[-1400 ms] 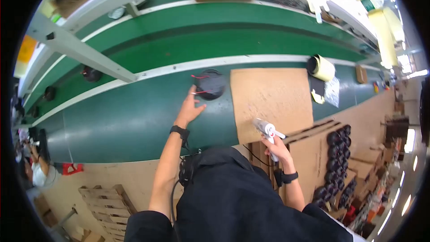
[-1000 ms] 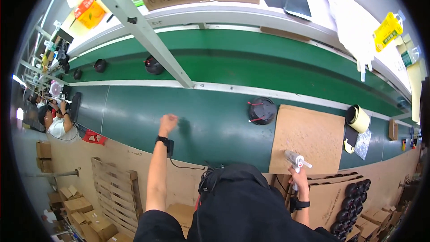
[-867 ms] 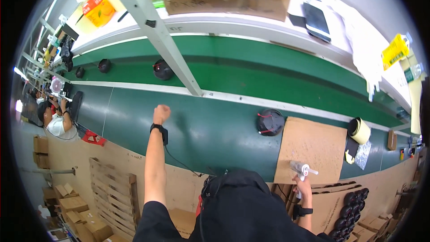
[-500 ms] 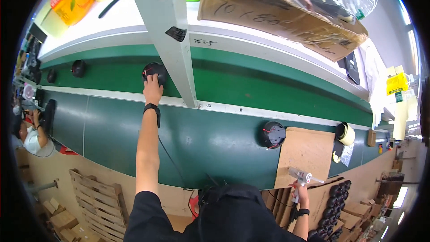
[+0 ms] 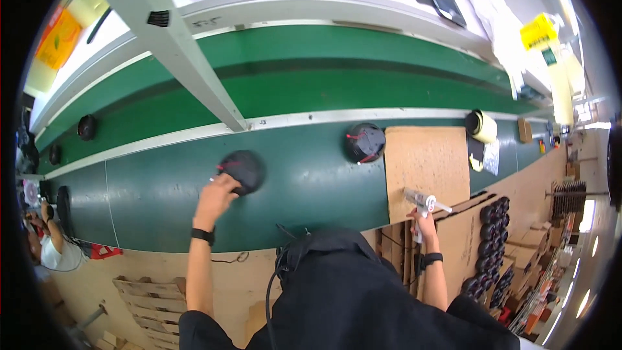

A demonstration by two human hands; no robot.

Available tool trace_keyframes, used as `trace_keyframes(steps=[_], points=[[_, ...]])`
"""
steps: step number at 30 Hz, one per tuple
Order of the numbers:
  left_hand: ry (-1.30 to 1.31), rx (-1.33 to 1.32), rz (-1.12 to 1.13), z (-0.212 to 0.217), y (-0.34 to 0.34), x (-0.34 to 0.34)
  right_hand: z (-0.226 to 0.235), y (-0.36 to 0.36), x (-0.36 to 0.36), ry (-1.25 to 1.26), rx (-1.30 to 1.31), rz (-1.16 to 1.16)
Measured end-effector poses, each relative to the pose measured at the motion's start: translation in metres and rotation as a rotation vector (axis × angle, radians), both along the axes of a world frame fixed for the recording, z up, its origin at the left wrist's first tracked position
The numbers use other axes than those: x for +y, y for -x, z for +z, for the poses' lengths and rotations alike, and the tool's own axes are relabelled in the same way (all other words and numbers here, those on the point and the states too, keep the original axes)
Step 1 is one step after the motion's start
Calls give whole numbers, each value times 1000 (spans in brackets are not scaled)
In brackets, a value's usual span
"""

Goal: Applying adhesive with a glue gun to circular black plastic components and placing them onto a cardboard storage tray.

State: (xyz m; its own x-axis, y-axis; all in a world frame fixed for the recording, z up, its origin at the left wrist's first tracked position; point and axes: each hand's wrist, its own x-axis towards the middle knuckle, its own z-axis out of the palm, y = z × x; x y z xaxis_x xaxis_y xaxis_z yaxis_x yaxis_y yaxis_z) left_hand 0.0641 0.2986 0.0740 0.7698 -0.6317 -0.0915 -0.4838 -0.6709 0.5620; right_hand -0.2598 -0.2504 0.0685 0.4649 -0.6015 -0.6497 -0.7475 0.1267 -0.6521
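Observation:
My left hand (image 5: pixel 217 199) grips the near left edge of a round black housing (image 5: pixel 246 170) with a red wire, over the dark green worktable (image 5: pixel 311 188). Motion blurs the housing a little, and whether it touches the tabletop I cannot tell. In my right hand (image 5: pixel 424 225) is a white glue gun (image 5: pixel 421 202), its pale thin end pointing right. The gun is above the near part of a brown cardboard sheet (image 5: pixel 427 159). Another round black housing (image 5: pixel 365 142), with red wires on its face, sits at the sheet's left edge.
Beyond a pale rail runs a green conveyor belt (image 5: pixel 311 91), carrying black housings (image 5: pixel 87 128) at far left. A slanting white post (image 5: pixel 178 58) stands at the rail. Right of the cardboard lies a cream roll (image 5: pixel 484 127). Another person (image 5: pixel 59 249) works at far left.
My left hand has brought the black housing from the belt over the rail to above the worktable, nearer me. The right hand still holds the glue gun. The whole view has shifted.

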Motion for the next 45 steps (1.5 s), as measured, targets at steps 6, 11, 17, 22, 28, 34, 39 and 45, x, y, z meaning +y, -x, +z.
trace_keyframes(steps=[6,11,17,22,28,34,39,45], points=[[65,-4,-199,-12,97,-121,-16,13,10,165,-34,9],[207,94,-170,-11,143,-160,-28,28,7,205,-16,168],[217,211,163,52,133,-188,-44,51,2,430,-86,293],[79,-218,-120,32,107,-227,-23,40,25,125,-169,175],[-352,-96,-179,13,133,-234,5,54,63,298,-333,310],[-378,20,-233,27,133,-236,29,48,93,246,-515,642],[-156,103,-304,15,98,-251,45,28,118,292,-413,832],[-21,253,-295,13,90,-267,34,15,141,359,-266,983]])
